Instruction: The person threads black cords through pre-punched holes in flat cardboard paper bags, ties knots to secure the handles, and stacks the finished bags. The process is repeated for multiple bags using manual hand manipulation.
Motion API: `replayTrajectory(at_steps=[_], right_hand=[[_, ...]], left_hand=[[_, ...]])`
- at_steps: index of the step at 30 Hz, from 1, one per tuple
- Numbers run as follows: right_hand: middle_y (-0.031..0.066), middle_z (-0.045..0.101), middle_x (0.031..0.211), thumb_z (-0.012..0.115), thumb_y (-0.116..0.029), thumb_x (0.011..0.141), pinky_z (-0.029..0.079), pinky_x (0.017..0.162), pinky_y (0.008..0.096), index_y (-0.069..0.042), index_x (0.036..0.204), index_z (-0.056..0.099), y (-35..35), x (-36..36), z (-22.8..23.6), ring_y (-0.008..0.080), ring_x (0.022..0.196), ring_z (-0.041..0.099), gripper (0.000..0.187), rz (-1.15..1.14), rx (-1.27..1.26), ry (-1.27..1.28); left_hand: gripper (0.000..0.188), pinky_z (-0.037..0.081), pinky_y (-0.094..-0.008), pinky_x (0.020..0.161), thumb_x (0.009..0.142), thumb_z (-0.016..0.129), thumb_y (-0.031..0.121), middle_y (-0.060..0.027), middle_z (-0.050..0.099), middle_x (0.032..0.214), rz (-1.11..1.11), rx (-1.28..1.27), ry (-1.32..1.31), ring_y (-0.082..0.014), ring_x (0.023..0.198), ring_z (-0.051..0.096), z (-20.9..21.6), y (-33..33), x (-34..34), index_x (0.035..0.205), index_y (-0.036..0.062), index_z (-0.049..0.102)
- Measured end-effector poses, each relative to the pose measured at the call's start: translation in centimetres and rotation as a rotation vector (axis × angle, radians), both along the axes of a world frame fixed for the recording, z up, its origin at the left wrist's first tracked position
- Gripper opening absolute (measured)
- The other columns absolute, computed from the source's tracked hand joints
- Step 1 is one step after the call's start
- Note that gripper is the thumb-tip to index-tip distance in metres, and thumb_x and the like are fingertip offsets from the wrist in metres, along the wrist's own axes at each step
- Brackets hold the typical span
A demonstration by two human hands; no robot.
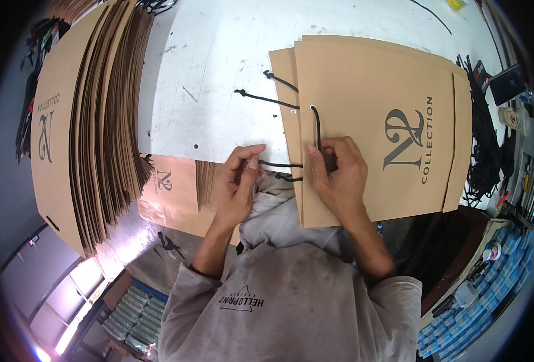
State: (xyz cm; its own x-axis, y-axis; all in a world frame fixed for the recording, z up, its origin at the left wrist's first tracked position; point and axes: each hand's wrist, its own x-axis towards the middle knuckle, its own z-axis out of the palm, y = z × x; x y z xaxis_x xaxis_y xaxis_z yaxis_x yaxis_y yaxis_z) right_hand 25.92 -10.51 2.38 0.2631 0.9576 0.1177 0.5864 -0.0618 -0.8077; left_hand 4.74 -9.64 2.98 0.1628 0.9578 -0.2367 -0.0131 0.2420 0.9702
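Flat brown paper bags [363,72] with dark printing lie stacked at the right of the table, their open edges toward the left. In my left hand [234,187], thumb and fingers are closed on the end of a black cord [282,165] that comes out past the bag's edge. My right hand [342,175] rests on the top bag, its fingers curled around the black cord handle [318,127] that comes from an eyelet. Part of that cord is hidden under the fingers. Two more knotted cord ends [252,95] stick out to the left, farther up.
A tall row of brown bags [107,108] stands at the left, with another bag stack [170,187] lower beside it. A bundle of black cords [481,145] hangs at the table's right edge. The white table [212,72] extends between the bags.
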Motion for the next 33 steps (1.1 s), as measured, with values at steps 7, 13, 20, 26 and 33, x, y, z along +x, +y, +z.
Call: replayTrajectory(at_steps=[7,13,20,26,33], right_hand=[[0.0112,0.059,0.073,0.072,-0.004,0.084,0.045,0.060,0.0403,-0.002,0.080,0.061,-0.9,0.3,-1.1,0.0292,0.069,0.058,0.012,0.092,0.164,0.036],[0.0111,0.060,0.078,0.074,0.000,0.080,0.046,0.061,0.0377,-0.001,0.085,0.062,-1.4,1.2,-1.0,0.0277,0.070,0.058,0.013,0.053,0.129,0.143],[0.0155,0.068,0.092,0.077,0.003,0.082,0.054,0.072,0.0377,0.003,0.106,0.070,-0.6,-1.7,3.4,0.0283,0.080,0.066,0.024,0.237,0.317,0.247],[0.0151,0.072,0.094,0.072,0.010,0.086,0.055,0.068,0.0347,0.007,0.103,0.072,-1.6,-1.9,2.8,0.0286,0.076,0.067,0.017,0.412,0.463,0.446],[0.0119,0.067,0.088,0.069,0.007,0.090,0.053,0.064,0.0342,0.002,0.104,0.073,-1.2,-2.6,1.4,0.0258,0.073,0.066,0.015,0.004,-0.029,0.315]], left_hand=[[0.029,0.051,-0.0421,0.103,0.107,0.053,0.005,-0.0127,0.068,0.111,0.255,-0.079,-0.573,-0.0227,0.106,0.066,-1.6,1.4,1.3,0.133,-0.0069,0.057],[0.023,0.055,-0.0394,0.099,0.106,0.055,0.003,-0.0148,0.070,0.106,0.408,0.059,-0.396,-0.0227,0.101,0.069,-1.5,2.1,-1.7,0.127,-0.0060,0.059],[0.020,0.050,-0.0346,0.095,0.105,0.059,0.006,-0.0125,0.068,0.106,0.044,0.313,0.003,-0.0192,0.101,0.064,2.5,-0.3,0.9,0.122,-0.0050,0.063],[0.025,0.051,-0.0287,0.077,0.107,0.061,0.018,-0.0080,0.067,0.092,-0.243,-0.082,-0.304,-0.0148,0.088,0.063,1.4,0.1,1.4,0.117,-0.0051,0.065],[0.019,0.055,-0.0242,0.068,0.093,0.077,0.003,-0.0078,0.070,0.094,0.103,0.076,0.110,-0.0105,0.075,0.066,-0.5,-0.4,4.1,0.108,-0.0020,0.065]])
